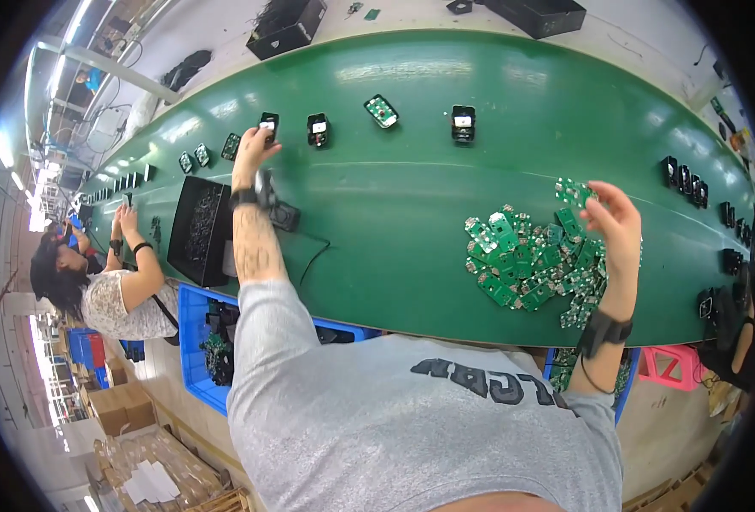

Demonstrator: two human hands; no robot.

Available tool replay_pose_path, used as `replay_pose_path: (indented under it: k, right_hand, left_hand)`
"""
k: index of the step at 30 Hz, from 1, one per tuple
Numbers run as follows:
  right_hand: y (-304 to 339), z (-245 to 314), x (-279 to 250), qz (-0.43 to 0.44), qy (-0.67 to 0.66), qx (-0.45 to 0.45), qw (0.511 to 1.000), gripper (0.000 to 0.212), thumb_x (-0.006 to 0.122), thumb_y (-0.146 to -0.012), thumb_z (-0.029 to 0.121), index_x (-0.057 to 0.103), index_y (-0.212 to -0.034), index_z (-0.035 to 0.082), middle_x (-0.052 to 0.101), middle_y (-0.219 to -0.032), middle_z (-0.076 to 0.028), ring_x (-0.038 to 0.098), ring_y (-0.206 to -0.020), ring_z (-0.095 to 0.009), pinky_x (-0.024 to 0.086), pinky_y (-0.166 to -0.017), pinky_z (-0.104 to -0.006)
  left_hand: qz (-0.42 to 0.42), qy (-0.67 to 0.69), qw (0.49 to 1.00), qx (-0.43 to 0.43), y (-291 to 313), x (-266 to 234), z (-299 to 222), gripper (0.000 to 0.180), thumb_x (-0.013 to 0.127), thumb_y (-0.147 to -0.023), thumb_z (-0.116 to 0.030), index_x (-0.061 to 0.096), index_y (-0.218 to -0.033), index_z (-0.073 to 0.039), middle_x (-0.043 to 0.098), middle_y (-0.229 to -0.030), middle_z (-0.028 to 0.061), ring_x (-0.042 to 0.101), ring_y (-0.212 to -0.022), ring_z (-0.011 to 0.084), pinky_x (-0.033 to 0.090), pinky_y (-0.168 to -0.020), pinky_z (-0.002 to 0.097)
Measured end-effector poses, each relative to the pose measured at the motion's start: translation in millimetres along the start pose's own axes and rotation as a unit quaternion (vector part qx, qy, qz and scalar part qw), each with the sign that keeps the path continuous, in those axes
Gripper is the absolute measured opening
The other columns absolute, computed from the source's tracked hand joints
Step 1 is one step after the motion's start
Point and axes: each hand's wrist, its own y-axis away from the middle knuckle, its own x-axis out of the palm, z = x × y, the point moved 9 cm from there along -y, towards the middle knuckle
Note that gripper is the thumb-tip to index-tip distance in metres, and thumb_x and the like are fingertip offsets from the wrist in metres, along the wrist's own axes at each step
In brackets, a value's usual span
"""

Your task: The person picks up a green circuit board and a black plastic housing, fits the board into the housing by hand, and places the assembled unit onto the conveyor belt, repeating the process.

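Observation:
My left hand [254,152] reaches far out over the green bench, its fingertips on a small black plastic housing [269,122] with a white patch. Closed on one green circuit board [571,193], my right hand [616,220] is raised at the right. Beneath and beside it spreads a loose heap of green circuit boards [514,260]. Along the far side lie more black housings [463,125], one [318,130] just right of my left hand. Another housing, with a green board showing [382,111], sits between them.
Under my left forearm stands a dark device with a cable [285,215]. A black bin [198,229] of small dark parts is to its left. Blue crates [191,341] sit below the bench edge. A co-worker [130,290] works at the left; black housings [685,181] line the right.

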Motion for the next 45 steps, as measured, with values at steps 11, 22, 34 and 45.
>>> replay_pose_path:
  k: [11,22,34,45]
  right_hand:
    - [38,52,76,-0.028,-0.248,-0.174,0.953,0.031,0.07,-0.082,0.001,0.061,-0.112,-0.004,0.064,-0.104,-0.008,0.063,-0.087,-0.014,0.052,-0.073,-0.0246]
    - [58,74,78,-0.097,-0.097,-0.317,0.939,0.036,0.08,-0.067,-0.003,0.068,-0.101,-0.001,0.068,-0.097,-0.01,0.063,-0.093,-0.021,0.049,-0.085,-0.032]
    - [63,72,87,-0.093,0.002,-0.352,0.931,0.038,0.079,-0.064,-0.004,0.066,-0.1,0.0,0.066,-0.1,-0.01,0.06,-0.101,-0.027,0.047,-0.09,-0.0357]
    - [92,99,95,-0.194,0.298,-0.464,0.812,0.035,0.081,-0.061,0.012,0.069,-0.094,0.015,0.064,-0.095,-0.001,0.057,-0.105,-0.027,0.039,-0.098,-0.0525]
  left_hand:
    - [0.261,0.404,0.876,-0.043,257,305,-203,0.065,0.048,-0.091,-0.007,0.019,-0.147,-0.023,0.055,-0.105,0.0156,0.069,-0.074,0.0279,0.061,-0.06,0.0345]
    - [0.272,0.399,0.875,0.022,296,340,-237,0.07,0.043,-0.088,0.004,0.011,-0.145,-0.02,0.045,-0.124,0.0141,0.061,-0.102,0.0245,0.06,-0.08,0.0384]
    - [0.291,0.427,0.855,0.04,305,343,-237,0.073,0.04,-0.083,-0.002,0.01,-0.147,-0.02,0.042,-0.13,0.0195,0.062,-0.105,0.0371,0.055,-0.089,0.0481]
    - [0.285,0.511,0.81,0.023,304,350,-240,0.071,0.049,-0.09,-0.005,0.01,-0.146,-0.021,0.043,-0.129,0.02,0.053,-0.116,0.0263,0.053,-0.094,0.0454]
